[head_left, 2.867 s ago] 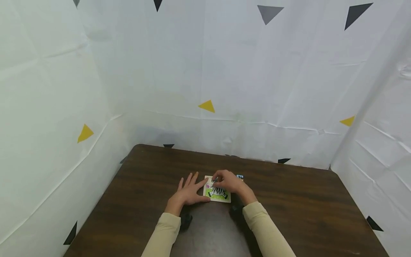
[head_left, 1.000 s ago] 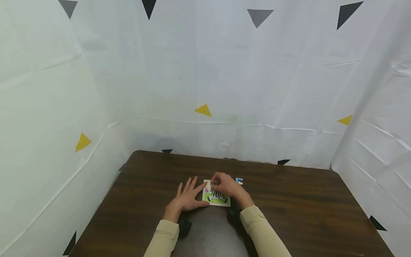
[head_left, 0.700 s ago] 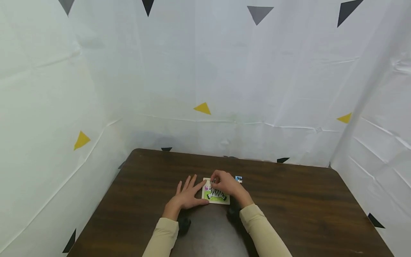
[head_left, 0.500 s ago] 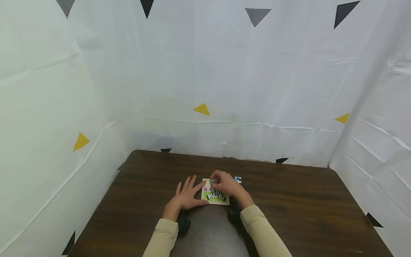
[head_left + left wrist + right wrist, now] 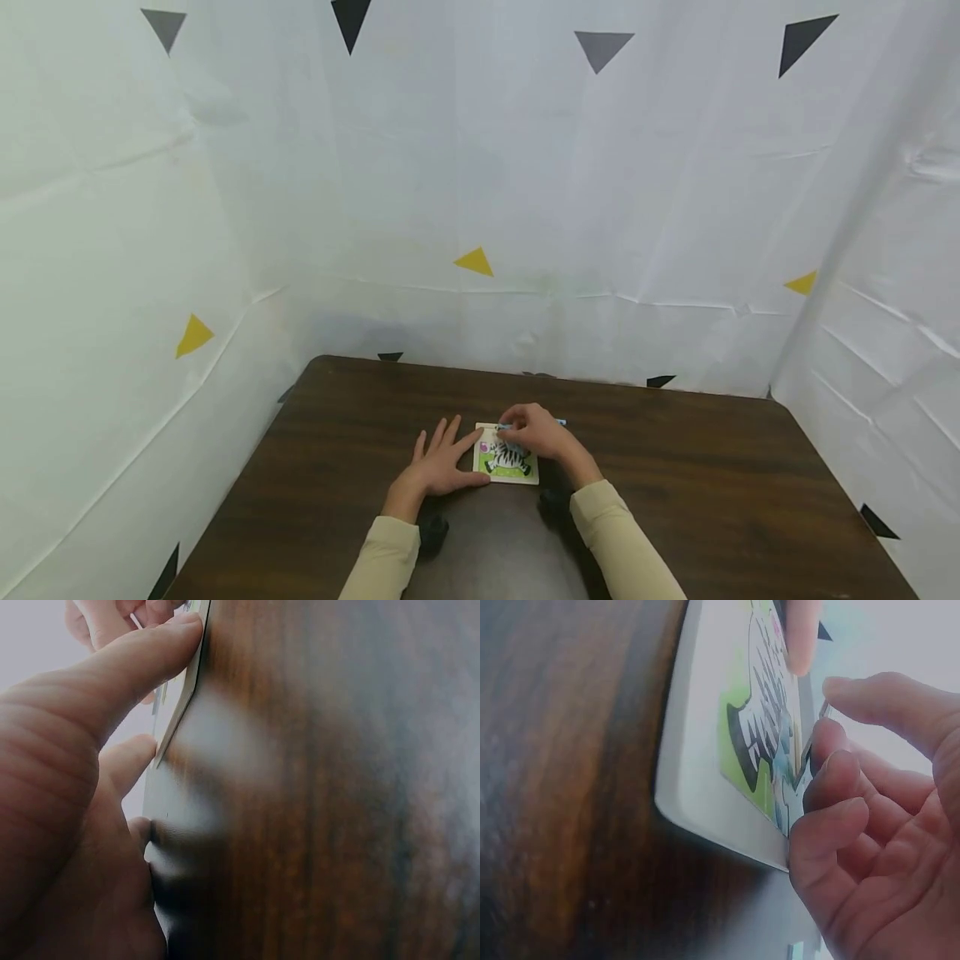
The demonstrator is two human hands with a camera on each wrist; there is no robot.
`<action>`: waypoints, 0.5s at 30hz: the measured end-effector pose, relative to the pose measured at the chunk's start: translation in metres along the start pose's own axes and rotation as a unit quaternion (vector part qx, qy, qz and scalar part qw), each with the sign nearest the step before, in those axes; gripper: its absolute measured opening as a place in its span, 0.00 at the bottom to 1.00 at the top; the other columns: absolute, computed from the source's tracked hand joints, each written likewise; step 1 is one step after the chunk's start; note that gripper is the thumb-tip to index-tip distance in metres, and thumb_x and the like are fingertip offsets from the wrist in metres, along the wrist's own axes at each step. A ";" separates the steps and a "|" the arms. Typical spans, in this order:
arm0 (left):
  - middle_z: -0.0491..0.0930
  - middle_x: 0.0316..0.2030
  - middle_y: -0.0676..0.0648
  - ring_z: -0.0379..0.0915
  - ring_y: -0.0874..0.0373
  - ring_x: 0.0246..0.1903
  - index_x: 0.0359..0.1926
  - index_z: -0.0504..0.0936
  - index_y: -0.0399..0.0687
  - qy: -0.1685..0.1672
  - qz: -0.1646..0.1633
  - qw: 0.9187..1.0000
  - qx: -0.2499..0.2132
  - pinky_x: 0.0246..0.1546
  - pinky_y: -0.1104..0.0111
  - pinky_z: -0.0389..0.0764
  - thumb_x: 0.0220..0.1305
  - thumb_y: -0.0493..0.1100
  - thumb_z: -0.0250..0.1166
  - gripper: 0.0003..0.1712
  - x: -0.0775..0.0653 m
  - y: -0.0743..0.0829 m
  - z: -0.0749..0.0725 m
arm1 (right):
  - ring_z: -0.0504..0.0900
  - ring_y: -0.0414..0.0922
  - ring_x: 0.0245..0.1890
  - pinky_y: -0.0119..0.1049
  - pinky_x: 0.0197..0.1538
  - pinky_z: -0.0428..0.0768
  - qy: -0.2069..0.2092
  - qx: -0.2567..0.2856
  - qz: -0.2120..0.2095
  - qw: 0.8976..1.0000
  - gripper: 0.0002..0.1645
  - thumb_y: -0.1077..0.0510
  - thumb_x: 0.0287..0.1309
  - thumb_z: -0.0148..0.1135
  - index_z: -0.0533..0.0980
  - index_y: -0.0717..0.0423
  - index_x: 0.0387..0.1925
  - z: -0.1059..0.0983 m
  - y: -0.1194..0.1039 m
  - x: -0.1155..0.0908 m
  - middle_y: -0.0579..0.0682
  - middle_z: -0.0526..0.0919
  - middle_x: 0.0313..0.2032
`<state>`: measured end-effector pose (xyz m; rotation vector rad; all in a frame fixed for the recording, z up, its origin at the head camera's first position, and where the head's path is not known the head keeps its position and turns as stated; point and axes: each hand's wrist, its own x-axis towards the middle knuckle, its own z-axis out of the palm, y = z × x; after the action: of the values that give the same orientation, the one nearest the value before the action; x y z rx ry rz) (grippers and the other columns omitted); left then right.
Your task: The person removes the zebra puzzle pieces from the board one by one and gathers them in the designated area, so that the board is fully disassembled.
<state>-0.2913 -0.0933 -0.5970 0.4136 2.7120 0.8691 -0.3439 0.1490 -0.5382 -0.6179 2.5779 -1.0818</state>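
In the head view a zebra jigsaw board (image 5: 506, 477) with a pale frame lies flat on the brown table. My left hand (image 5: 437, 472) is spread at its left side, thumb and index finger touching the frame's edges. Over the top of the board, my right hand (image 5: 542, 433) pinches a small thin puzzle piece (image 5: 805, 765), seen nearly edge-on in the right wrist view and tilted against the board. Its printed face is mostly hidden. Behind the right hand a second, bluish puzzle piece (image 5: 561, 422) lies on the table, largely covered.
The dark wooden table (image 5: 720, 492) stretches out on both sides, its back edge close to a white sheet wall (image 5: 420, 183) marked with triangles. Black wrist devices (image 5: 432, 533) sit beneath both wrists.
My right hand has shifted slightly right along the board's top, with a piece still in its fingers. The loose piece behind it is now more covered. The left hand stays in place.
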 end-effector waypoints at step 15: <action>0.36 0.89 0.43 0.25 0.40 0.88 0.87 0.57 0.67 0.005 0.001 1.000 -0.001 0.82 0.36 0.24 0.65 0.77 0.67 0.57 0.002 -0.001 -0.004 | 0.79 0.43 0.30 0.38 0.35 0.79 0.063 0.020 -0.008 0.998 0.19 0.43 0.76 0.65 0.85 0.51 0.55 0.002 0.002 -0.002 0.47 0.84 0.34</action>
<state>-0.2946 -0.0958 -0.5951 0.4133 2.7204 0.8763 -0.3419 0.1500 -0.5402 -0.5791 2.6535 -1.2118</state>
